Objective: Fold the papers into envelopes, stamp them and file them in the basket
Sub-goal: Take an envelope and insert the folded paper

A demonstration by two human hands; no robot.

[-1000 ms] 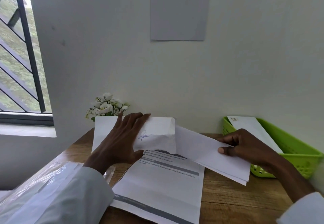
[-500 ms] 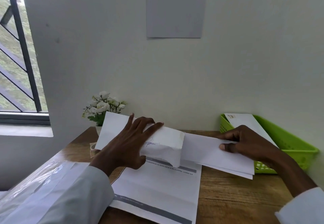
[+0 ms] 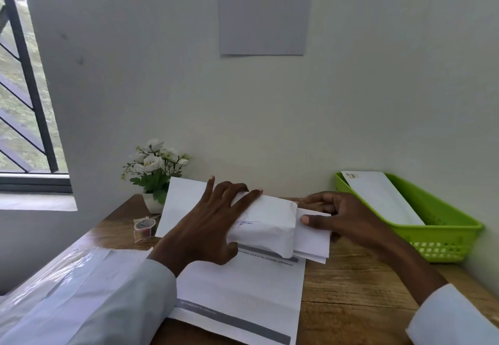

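1. Where the wooden table is nearest, one flat printed sheet lies on it, with grey bars across it.
2. Just past it, the left hand holds one white envelope with a blue scribble on it. The fingers are spread over the top and the thumb is tucked under the near edge.
3. The right hand pinches one folded paper, thumb on top and fingers behind. Most of the paper is inside the open end of the envelope. Only a short bit sticks out.
4. A second ago much more of this paper stuck out to the right. The right hand is now closer to the left hand.
5. Left of the envelope there is one small roll of stickers on the table. It was hidden a second ago.
6. At the back left stands one little pot of white flowers.
7. At the back right sits one green basket. One stamped envelope leans inside it.
8. One grey notice hangs on the wall. One window is far left.
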